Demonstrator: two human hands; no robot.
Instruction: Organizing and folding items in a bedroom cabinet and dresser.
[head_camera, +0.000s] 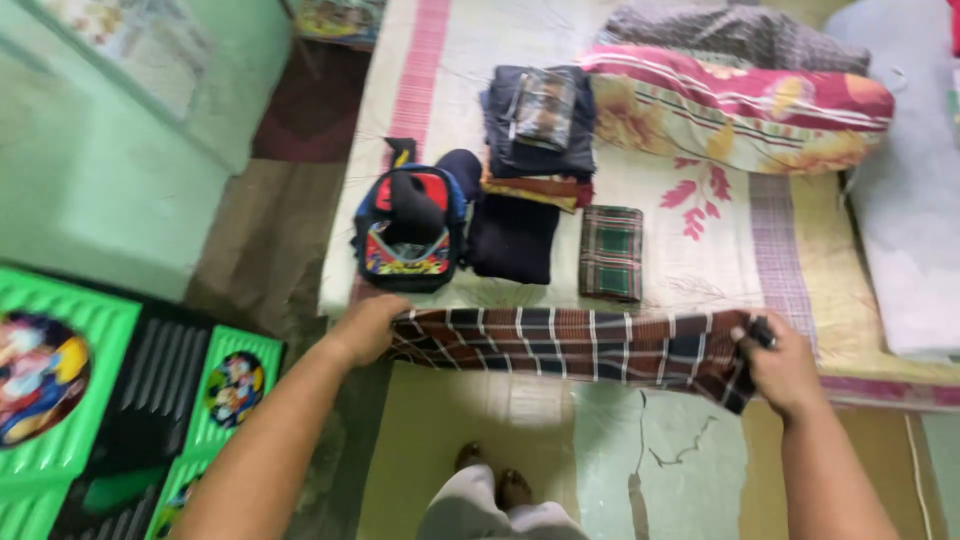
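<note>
- The bed (700, 250), under a pale sheet with pink stripes and a red leaf print, fills the space beyond both hands; its near edge runs just behind the cloth they hold.
- A long bolster pillow (740, 105) in red, yellow and floral print lies far beyond the right hand, near the top of the bed, with a dark checked blanket (740, 30) behind it.
- A green and black plastic cabinet (80, 400) with round cartoon pictures stands on the floor to the left of the left forearm.
- The checked cloth (570, 345), brown-red with white and dark lines, is stretched level between the two hands, in front of the bed edge and above the floor.
- A stack of dark folded clothes (535, 125) sits beyond the cloth, roughly midway between the hands but further off.
- A small backpack (410, 235) in blue, red and black stands on the bed just beyond the left hand.
- A green plaid folded cloth (612, 252) lies beyond the cloth's middle, nearer the right hand's side.
- The left hand (368, 328) is clenched on the cloth's left end.
- The right hand (780, 365) grips the bunched right end, fingers closed round it.
</note>
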